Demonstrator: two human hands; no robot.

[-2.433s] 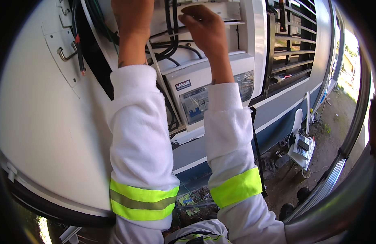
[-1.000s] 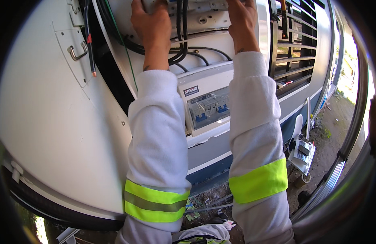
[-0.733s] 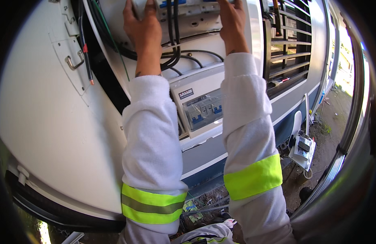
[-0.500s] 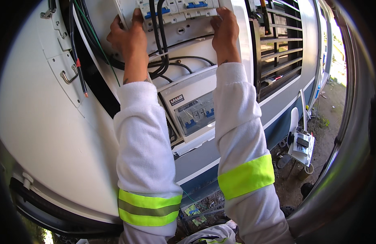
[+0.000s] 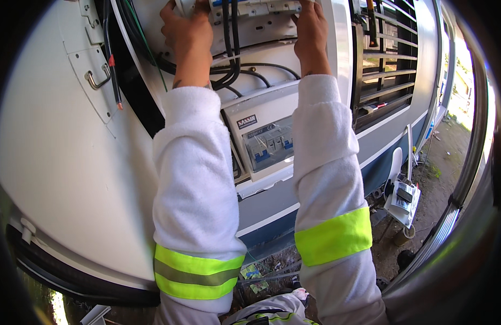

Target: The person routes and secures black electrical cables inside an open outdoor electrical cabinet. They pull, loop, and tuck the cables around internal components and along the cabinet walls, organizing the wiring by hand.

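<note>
At the top edge of the view, a row of circuit breakers [image 5: 267, 9] with blue switches sits in a white mount, partly cut off by the frame. My left hand [image 5: 190, 38] is closed around the left end of this breaker row; the fingertips are partly out of view. The right end is gripped by my right hand [image 5: 312, 38], thumb toward the breakers. Black cables [image 5: 232, 57] run down in front of the row between my hands and curve into the wall panel. Below stands a white breaker box [image 5: 275, 103] with a clear window, partly behind my right sleeve.
Left is a large white door [image 5: 60, 162] with a metal handle [image 5: 96, 81]. Beside it hangs a black cable [image 5: 113, 70] with red tape and a bare copper end. Right are a barred window [image 5: 389, 62] and, lower, a small white table [image 5: 411, 214] holding a phone [image 5: 404, 195].
The whole view has shifted, so the hands, breakers and box appear higher and further right. More of the breaker row is cut off at the top. Both hands keep their hold.
</note>
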